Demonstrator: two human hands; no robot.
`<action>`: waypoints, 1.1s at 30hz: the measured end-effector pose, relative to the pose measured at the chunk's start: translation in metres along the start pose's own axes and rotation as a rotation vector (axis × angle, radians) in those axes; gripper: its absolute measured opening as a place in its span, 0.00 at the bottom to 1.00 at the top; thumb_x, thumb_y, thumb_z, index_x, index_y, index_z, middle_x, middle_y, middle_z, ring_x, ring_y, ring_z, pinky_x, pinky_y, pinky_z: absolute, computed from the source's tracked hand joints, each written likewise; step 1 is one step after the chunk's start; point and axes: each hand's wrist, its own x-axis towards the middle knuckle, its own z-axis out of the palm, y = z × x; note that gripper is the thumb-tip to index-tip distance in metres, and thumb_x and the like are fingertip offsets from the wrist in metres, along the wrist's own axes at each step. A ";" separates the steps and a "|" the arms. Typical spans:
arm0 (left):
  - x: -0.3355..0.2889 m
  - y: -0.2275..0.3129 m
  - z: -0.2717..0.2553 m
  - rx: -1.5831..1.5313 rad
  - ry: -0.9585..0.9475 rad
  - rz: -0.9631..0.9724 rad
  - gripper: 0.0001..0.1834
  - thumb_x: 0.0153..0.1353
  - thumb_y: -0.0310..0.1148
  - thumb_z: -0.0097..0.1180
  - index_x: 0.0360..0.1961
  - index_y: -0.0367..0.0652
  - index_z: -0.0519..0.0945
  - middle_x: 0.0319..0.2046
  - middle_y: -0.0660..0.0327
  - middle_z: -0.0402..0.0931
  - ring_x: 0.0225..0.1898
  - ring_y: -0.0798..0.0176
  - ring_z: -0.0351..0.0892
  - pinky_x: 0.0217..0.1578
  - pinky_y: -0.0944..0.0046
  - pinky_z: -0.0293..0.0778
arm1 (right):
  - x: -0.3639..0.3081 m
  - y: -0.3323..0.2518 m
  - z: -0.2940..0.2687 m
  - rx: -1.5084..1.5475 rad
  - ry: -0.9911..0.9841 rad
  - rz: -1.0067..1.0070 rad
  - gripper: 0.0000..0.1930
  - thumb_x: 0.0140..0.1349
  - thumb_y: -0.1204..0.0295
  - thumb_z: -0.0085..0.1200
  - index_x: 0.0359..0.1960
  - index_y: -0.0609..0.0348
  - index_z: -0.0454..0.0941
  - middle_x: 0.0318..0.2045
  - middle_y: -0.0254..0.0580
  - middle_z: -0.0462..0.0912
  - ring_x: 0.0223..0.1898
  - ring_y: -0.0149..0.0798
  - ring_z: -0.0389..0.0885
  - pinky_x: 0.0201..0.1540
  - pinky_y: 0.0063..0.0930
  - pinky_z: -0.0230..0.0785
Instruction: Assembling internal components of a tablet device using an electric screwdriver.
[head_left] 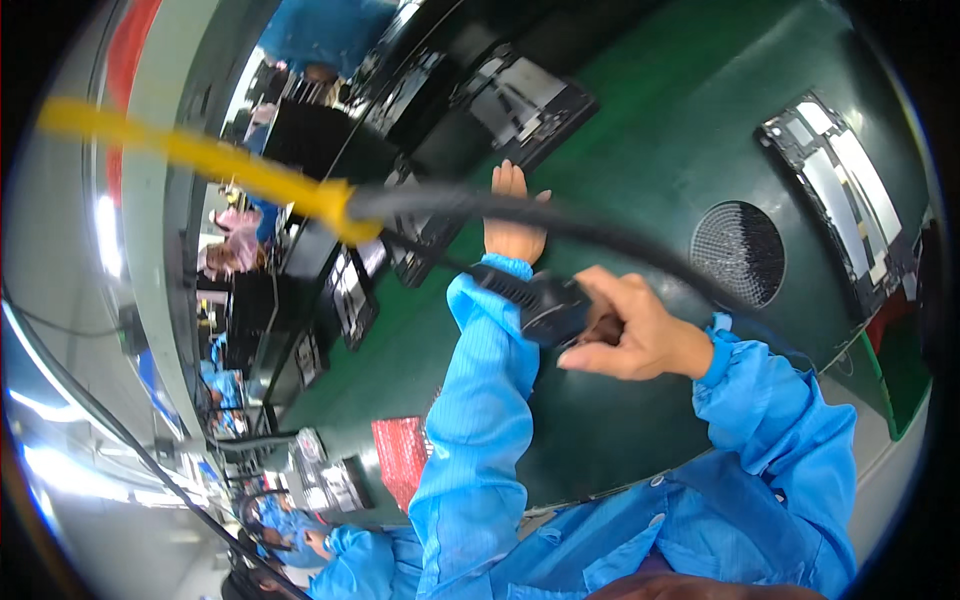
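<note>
My left hand point(513, 222) reaches out over the green table point(600, 440), fingers stretched and close together, thumb apart. It is nearest to a dark flat device with a silvery inner panel point(520, 95), whose edge lies just beyond the fingertips. My right hand point(645, 330) is curled, thumb and fingers around the end of a black vented handheld tool point(550, 308). In this view the tool overlaps my left forearm, and its exact kind is unclear. A thick black cable point(560, 215), blurred, crosses in front of both, joined to a yellow strap point(230, 172).
Another opened flat device point(840, 195) lies at the right, beside a round mesh grille point(738, 253) in the tabletop. Several similar devices point(350, 295) stand along the left. A red bubble-wrap pouch point(400, 455) lies by my left sleeve. A co-worker's blue sleeve point(365, 560) shows lower left.
</note>
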 end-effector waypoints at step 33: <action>-0.140 0.091 -0.092 -0.224 0.070 0.139 0.34 0.34 0.23 0.57 0.51 0.33 0.72 0.52 0.46 0.71 0.58 0.45 0.67 0.60 0.43 0.53 | 0.008 -0.019 -0.058 -0.336 0.572 -0.159 0.17 0.44 0.78 0.66 0.33 0.64 0.70 0.24 0.35 0.77 0.24 0.27 0.76 0.25 0.23 0.68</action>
